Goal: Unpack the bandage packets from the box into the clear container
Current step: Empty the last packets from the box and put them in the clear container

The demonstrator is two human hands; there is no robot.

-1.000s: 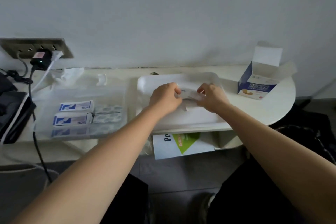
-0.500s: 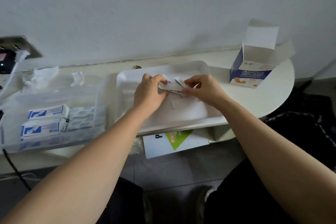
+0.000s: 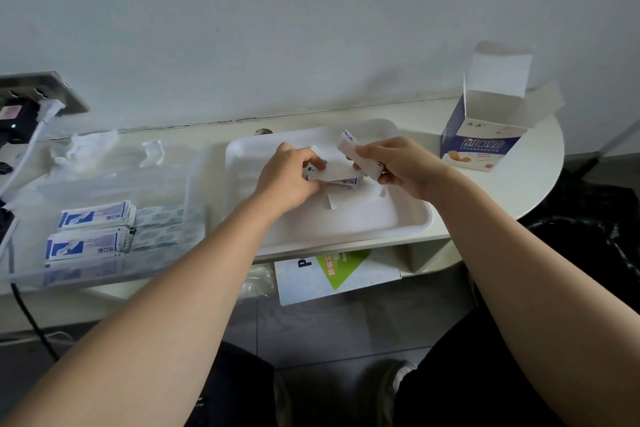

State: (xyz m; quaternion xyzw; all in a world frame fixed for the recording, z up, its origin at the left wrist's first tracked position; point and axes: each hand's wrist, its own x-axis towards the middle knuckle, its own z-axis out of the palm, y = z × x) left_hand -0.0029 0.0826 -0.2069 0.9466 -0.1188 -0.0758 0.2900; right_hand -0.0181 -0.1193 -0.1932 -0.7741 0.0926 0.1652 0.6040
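Bandage packets (image 3: 360,158) over white tray (image 3: 346,229), long axis slanting away-left | right hand (image 3: 405,166) fingers clamped on them | left hand (image 3: 287,180) fingers pinch second bundle (image 3: 334,176) | clear container (image 3: 156,267) left of tray, nearer left hand

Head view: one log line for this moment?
left hand grips white bandage packets | right hand grips second packet stack | both over white plastic tray | blue-and-white cardboard box open

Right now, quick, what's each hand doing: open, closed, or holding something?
Left hand: grips loose bandage packets above the white tray.
Right hand: pinches a separate packet stack.
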